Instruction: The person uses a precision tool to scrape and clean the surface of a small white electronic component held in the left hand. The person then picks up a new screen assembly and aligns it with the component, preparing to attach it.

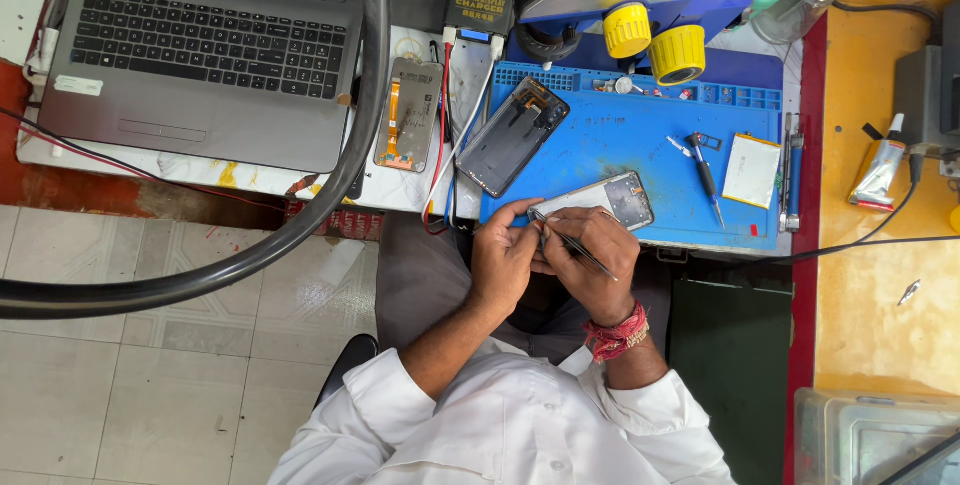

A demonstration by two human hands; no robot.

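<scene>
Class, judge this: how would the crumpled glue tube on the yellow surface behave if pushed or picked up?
The glue tube looks squeezed and dented, so probably soft and light. Its flattened body likely slides rather than rolls. Its capped nozzle suggests little leakage.

both hands [548, 257] meet, fingers [520, 213] seemingly pinched together.

Bare blue mat [620, 145] lies open between the dark phone shell [512, 135] and the screwdriver [706, 177]. The microscope base [640, 5] blocks the far edge. A thick black hose [330, 195] curves across the bench's left side.
</scene>
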